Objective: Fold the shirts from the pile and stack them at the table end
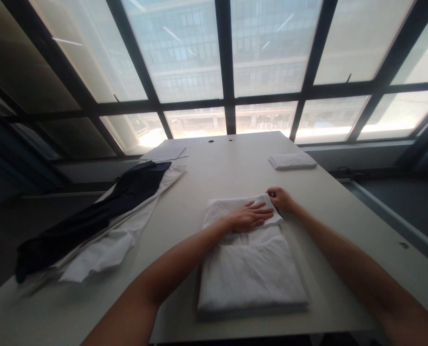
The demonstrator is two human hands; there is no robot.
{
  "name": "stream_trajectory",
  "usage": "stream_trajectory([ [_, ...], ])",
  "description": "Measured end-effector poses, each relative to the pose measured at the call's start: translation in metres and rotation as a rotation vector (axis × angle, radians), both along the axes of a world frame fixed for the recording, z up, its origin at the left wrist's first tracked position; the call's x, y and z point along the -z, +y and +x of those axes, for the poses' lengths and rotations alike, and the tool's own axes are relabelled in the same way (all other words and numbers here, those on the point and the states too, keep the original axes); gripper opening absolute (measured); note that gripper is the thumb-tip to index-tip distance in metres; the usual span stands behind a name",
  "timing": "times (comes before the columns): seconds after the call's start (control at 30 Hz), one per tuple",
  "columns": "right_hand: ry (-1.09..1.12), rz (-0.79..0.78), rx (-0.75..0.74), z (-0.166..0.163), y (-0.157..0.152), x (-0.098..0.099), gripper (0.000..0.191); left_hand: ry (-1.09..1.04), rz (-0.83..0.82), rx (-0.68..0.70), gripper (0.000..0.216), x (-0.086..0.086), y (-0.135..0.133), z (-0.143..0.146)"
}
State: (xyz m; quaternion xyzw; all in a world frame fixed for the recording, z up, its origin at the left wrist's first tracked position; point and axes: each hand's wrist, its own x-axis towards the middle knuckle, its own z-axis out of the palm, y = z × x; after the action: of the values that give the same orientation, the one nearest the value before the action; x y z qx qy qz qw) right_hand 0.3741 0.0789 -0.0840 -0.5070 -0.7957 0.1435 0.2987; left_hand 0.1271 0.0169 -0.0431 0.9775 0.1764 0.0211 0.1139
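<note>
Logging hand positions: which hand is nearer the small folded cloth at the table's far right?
Right. The right hand holds the white garment at its far corner, short of the folded cloth; the left hand lies flat on it, farther off.

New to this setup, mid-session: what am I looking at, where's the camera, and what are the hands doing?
No machine here: a person's two bare hands, seen from one camera worn on their head, looking forward and down. The left hand lies flat on a folded white garment on the table; the right hand curls on its far right corner, seemingly pinching it. Left: a dark garment over a loose white cloth. Far end: a small folded cloth and papers.
</note>
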Motion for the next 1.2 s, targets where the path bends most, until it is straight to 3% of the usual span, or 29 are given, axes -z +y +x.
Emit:
stream_trajectory([
  [0.13,-0.029,0.035,-0.016,-0.003,-0.001,-0.001,0.025,0.009,0.01,-0.002,0.051,0.001,0.001,0.001],
  [0.43,0.069,-0.08,0.07,0.011,0.01,-0.003,0.031,-0.051,-0.01,0.01,0.051,0.004,0.001,-0.002],
  [0.57,0.082,0.066,0.174,-0.015,0.001,-0.016,0.046,-0.077,0.005,0.003,0.049,0.004,0.0,-0.001],
  [0.63,0.026,0.093,0.033,-0.045,-0.006,-0.019,0.051,-0.084,0.023,-0.013,0.048,0.005,0.0,0.001],
  [0.7,-0.061,-0.02,-0.157,-0.075,-0.01,-0.018,0.055,-0.083,0.044,-0.036,0.047,0.007,0.0,0.002],
  [0.8,-0.146,-0.221,-0.237,-0.101,-0.007,-0.013,0.064,-0.09,0.054,-0.042,0.046,0.009,0.001,0.002],
  [1.0,-0.337,-0.178,-0.133,-0.097,-0.002,-0.012,0.068,-0.098,0.07,-0.031,0.046,0.013,0.004,0.001],
  [1.1,-0.444,-0.143,-0.006,-0.082,-0.002,-0.014,0.069,-0.084,0.066,0.003,0.047,0.011,0.004,0.0],
  [1.2,-0.478,-0.207,0.148,-0.059,0.001,-0.014,0.067,-0.093,0.037,0.034,0.049,0.006,0.002,0.0],
])
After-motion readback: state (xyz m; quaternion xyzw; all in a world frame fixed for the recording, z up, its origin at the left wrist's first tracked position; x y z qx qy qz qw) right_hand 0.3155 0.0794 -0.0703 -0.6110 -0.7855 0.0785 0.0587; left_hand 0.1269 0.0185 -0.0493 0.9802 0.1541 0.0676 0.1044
